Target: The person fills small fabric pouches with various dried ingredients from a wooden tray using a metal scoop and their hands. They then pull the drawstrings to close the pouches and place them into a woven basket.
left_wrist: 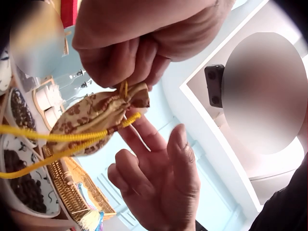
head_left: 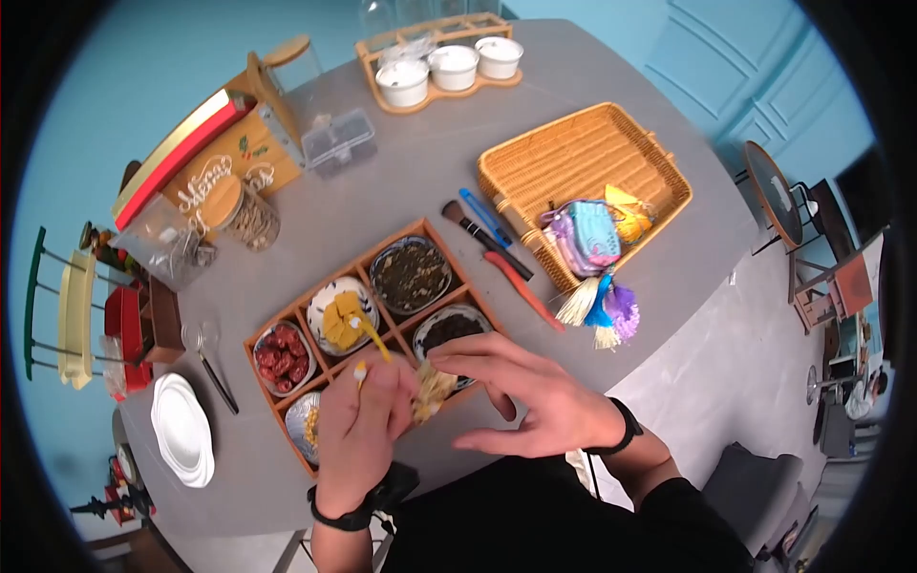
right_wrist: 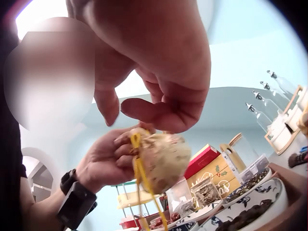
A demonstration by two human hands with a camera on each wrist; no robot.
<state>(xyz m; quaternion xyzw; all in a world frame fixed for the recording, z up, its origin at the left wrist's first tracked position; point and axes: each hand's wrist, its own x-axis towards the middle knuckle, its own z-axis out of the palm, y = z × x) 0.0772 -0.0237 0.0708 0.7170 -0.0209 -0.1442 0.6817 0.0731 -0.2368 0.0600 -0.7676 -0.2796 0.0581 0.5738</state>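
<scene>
My left hand [head_left: 358, 430] grips the gathered neck of a small drawstring pouch [left_wrist: 86, 122], cream cloth with a brown flower pattern. Yellow cords [left_wrist: 62, 138] trail from the pouch's neck. Over the divided wooden box [head_left: 277, 329], the pouch partly covers the bowl of dark pieces [head_left: 454, 327]. My right hand [head_left: 544, 396] is beside the pouch, thumb apart and fingers loosely bent, with nothing in its grasp. In the left wrist view, two of its fingertips reach close behind the pouch's neck.
Other bowls in the box hold red dates [head_left: 283, 360], yellow pieces [head_left: 344, 320] and dried leaves [head_left: 411, 274]. Beyond it lie a brush [head_left: 468, 224], a blue cutter [head_left: 485, 217] and a red-handled tool [head_left: 521, 286]. A wicker basket [head_left: 583, 143] holds tasselled pouches. White plates [head_left: 181, 430] stand left.
</scene>
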